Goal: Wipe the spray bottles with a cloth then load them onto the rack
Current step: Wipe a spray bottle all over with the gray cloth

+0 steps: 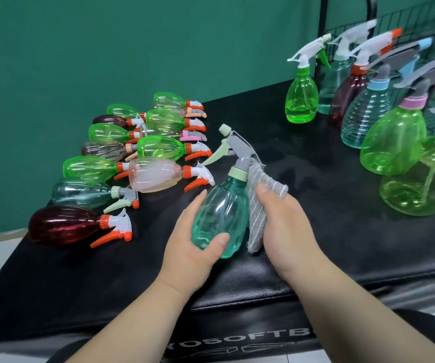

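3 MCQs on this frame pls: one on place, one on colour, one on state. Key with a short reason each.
1. Where do the lying bottles rest?
A) on the black mat, left of the held bottle
B) in a box
C) on a chair

2. What colour is the held bottle's body?
A) dark red
B) teal
C) pink

3. What is the right hand doing?
A) hanging idle
B) lying flat on the mat
C) gripping the grey cloth against the held bottle

Key:
1 A, they lie in rows on the mat, left of both hands.
2 B, the clear body in the left hand is teal.
3 C, its thumb pins the cloth to the bottle's side.
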